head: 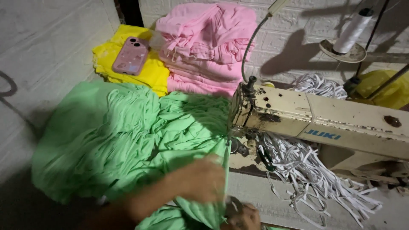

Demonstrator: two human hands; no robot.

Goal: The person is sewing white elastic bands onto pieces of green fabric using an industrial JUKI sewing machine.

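A big heap of light green cloth (123, 136) lies left of a worn cream sewing machine (306, 117). My left hand (202, 179) is blurred and rests on the green cloth near the machine's needle end, fingers closed over a fold of it. My right hand (243, 216) shows only at the bottom edge, pinching the cloth's lower edge just below the machine head.
Folded pink cloth (208, 47) and yellow cloth (145, 72) are stacked at the back, with a pink-cased phone (130, 56) on the yellow pile. A tangle of white elastic strips (315, 179) spills under the machine arm. A white thread cone (351, 32) stands at back right.
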